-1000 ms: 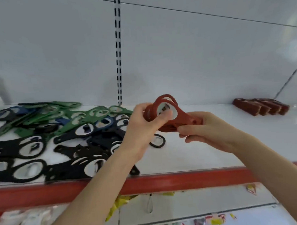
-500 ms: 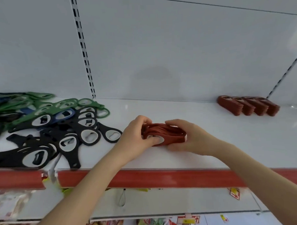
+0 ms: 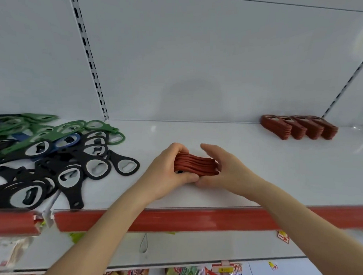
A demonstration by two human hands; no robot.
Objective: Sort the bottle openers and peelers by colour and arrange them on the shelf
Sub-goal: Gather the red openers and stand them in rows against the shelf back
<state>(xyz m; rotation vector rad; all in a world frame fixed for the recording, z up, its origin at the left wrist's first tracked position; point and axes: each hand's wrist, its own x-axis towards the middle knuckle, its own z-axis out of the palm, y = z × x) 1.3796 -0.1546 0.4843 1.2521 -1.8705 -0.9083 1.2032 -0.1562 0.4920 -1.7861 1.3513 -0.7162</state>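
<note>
Left hand point(image 3: 167, 171) and right hand point(image 3: 231, 168) have lowered red openers point(image 3: 195, 164) onto shelf point(image 3: 270, 171).

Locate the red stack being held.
Head view: the red stack is at the shelf centre, gripped between left hand and right hand, right of the black openers.

A stack of red bottle openers point(image 3: 195, 164) lies flat-sided near the middle of the white shelf point(image 3: 280, 175), towards its front edge. The left hand point(image 3: 167, 170) grips its left end and the right hand point(image 3: 229, 170) cups its right end. Four more red stacks point(image 3: 299, 126) lean in a row at the shelf's back right. A loose pile of black openers point(image 3: 74, 192), green openers point(image 3: 111, 128) and a blue opener point(image 3: 77, 138) covers the left end.
</note>
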